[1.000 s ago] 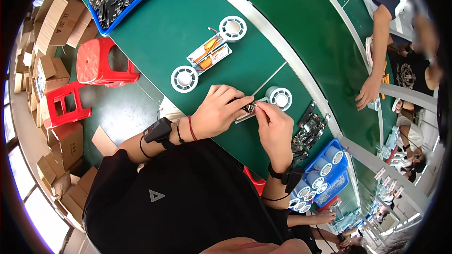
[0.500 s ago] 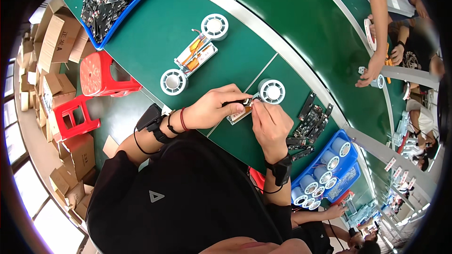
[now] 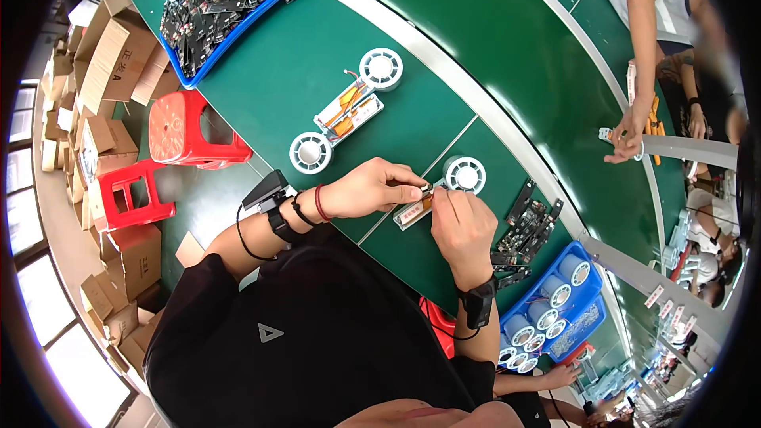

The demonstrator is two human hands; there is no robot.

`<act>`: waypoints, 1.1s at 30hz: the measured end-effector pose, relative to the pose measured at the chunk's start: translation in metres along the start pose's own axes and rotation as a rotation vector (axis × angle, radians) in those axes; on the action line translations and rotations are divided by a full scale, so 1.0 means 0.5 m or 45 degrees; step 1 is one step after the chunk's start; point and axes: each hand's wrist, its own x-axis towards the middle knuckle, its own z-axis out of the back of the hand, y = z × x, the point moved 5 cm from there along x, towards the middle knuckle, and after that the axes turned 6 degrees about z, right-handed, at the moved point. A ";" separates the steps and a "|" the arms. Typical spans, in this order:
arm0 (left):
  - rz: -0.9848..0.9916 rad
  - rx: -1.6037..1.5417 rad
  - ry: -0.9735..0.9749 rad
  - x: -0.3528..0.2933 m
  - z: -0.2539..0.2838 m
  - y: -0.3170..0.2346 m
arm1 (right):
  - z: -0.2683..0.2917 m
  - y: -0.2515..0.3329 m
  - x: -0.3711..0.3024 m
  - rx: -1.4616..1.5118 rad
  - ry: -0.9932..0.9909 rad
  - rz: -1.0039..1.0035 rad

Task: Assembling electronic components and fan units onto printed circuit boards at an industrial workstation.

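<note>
My left hand (image 3: 386, 187) is closed in a pinch on a small black circuit board (image 3: 427, 189), mostly hidden by my fingers. Close against it, the fingertips of my right hand (image 3: 464, 226) are pressed together; what they hold is hidden. Both hands work over a device on the green table. Its round pale-grey fan-like end (image 3: 464, 175) shows beyond my right fingers, and its flat white-labelled battery section (image 3: 414, 212) lies below the fingertips. The rest of that device is covered by my hands. A similar two-ended device (image 3: 339, 120) with orange tape lies to the left.
Loose black circuit boards (image 3: 529, 223) lie right of my hands. A blue bin (image 3: 519, 289) of round grey housings stands nearer; another blue tray (image 3: 208, 51) heaped with boards is far left. Red stools (image 3: 178, 131) and cartons stand left. A co-worker's hand (image 3: 630, 136) is across the table.
The view has shifted, so the table items sit slightly farther right. My left fingers have closed in nearer the right fingertips, and less of the black board shows.
</note>
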 end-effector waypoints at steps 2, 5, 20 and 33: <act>0.008 -0.005 -0.006 0.001 -0.004 0.003 | 0.004 -0.002 0.001 -0.003 0.023 -0.004; 0.044 -0.018 -0.017 0.004 -0.008 0.012 | 0.001 -0.011 -0.001 0.004 0.073 -0.026; -0.246 0.078 -0.007 0.006 -0.017 0.017 | 0.009 -0.030 -0.009 0.230 -0.142 -0.089; -0.319 0.038 -0.024 0.006 -0.008 0.010 | 0.007 -0.014 0.007 0.189 -0.140 -0.010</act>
